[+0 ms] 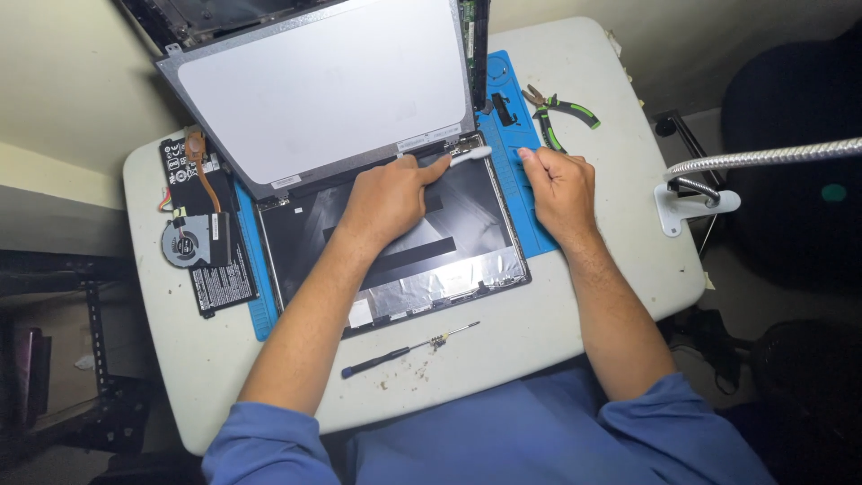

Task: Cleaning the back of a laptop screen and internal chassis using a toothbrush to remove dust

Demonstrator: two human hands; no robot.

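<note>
The white desk [575, 296] holds a laptop that is taken apart. The laptop lid shell [395, 242], black inside with silver foil, lies flat in the middle of a blue work mat [514, 108]. The screen panel [323, 94] is already loose: it is tipped up off the far edge of the shell, its pale back showing. It does not look fully off yet.

Left of the shell lie the black battery [223, 274] and a round fan [184, 244], both already out. Near the shell's front edge lies a thin screwdriver [409, 349]. Past its far right corner lie green pliers [557, 112].

The left hand [386, 198] rests on the shell, its grip narrow, pinching a small white pry tool [471, 155] at the shell's far right corner. The right hand [557, 189] is a closed fist on the mat beside the shell, holding nothing I can see.
</note>
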